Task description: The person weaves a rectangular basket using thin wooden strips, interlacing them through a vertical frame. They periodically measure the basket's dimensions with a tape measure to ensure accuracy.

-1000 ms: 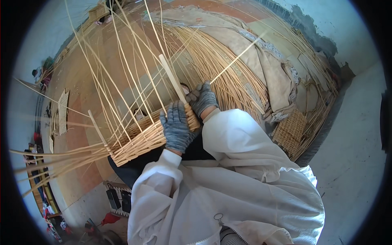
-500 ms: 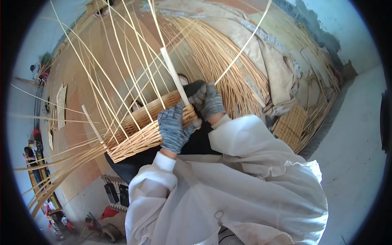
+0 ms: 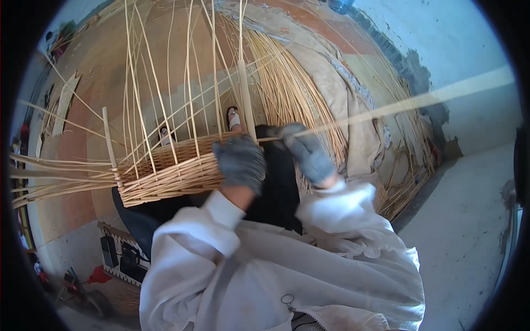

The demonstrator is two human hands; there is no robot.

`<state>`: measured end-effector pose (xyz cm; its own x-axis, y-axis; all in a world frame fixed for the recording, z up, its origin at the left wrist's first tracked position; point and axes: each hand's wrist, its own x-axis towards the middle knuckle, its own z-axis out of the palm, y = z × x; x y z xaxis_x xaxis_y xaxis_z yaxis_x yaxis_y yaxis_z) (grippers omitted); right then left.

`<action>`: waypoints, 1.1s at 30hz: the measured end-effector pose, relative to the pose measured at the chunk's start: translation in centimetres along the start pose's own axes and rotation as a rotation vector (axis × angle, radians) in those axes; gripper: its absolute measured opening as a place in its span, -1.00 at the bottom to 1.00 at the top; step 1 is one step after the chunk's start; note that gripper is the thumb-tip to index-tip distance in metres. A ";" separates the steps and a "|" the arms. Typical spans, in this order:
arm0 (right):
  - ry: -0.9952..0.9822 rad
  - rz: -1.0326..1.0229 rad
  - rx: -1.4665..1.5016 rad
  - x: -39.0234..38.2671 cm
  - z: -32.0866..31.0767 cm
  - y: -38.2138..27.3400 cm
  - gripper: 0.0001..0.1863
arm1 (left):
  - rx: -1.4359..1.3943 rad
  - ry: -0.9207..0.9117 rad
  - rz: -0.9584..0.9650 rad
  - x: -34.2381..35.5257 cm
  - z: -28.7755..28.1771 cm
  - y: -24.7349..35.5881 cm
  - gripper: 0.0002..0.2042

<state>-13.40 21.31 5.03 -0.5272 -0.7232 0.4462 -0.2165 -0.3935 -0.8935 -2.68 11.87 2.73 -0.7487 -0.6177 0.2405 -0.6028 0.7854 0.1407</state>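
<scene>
The cane [image 3: 397,107] had been swung lower to the right, pinched by the right hand [image 3: 306,153]; the basket [image 3: 171,180], over the black cloth [image 3: 279,193], was clasped at its right end by the left hand [image 3: 241,163]. Presumably, it was being woven tighter.

A long beige cloth [image 3: 331,80] lies rumpled across the tan and reddish floor [image 3: 102,71], ahead and off to the right, with a frayed bluish strip along one side. Past it, the pale wall [image 3: 475,41] carries a dark, ragged patch [image 3: 414,69], and near that I catch part of a blue container [image 3: 342,6]. Over on the left lies a flat woven panel [image 3: 62,113]. Closer in, I notice two black boxes [image 3: 109,251] and, near them, a red thing [image 3: 99,275] I can't make out.
</scene>
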 end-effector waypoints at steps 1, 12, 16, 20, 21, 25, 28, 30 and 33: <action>-0.168 -0.277 -0.375 1.2 -0.7 -1.8 -0.82 | -0.065 0.161 0.071 0.1 -0.2 1.6 -0.70; -0.796 0.565 -0.486 8.1 -0.1 8.9 -0.68 | -1.582 0.041 0.282 1.5 -0.2 1.3 -0.83; -0.552 0.972 -0.113 7.0 -0.5 7.8 -0.68 | -2.126 0.042 -0.636 -2.8 3.4 -9.1 -0.88; -0.751 0.530 -0.360 5.1 0.0 7.7 -0.59 | -1.660 0.257 -0.663 -3.1 1.8 -16.5 -0.86; -0.657 0.640 -0.405 4.6 0.3 8.1 -0.61 | -1.396 0.343 -0.725 -1.9 0.4 -17.2 -0.83; -0.360 0.762 -0.378 2.3 1.6 9.4 -0.66 | -1.149 0.061 -0.147 7.6 -2.7 -14.9 -0.80; -0.101 0.717 -0.401 1.5 3.5 9.2 -0.73 | -0.742 -0.146 0.010 16.4 -0.8 -10.0 -0.77; 0.061 0.584 -0.687 1.4 4.8 8.7 -0.76 | -1.292 -0.460 -0.094 20.4 1.8 -6.6 -0.67; 0.216 0.539 -0.906 0.9 5.8 8.4 -0.71 | -1.694 -1.194 -0.336 22.4 3.2 -3.5 -0.60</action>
<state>-10.92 14.08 -1.81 -0.8499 -0.5252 0.0431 -0.3937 0.5786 -0.7143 -18.20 -4.88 4.57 -0.8775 0.1135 -0.4659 -0.4550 -0.5037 0.7343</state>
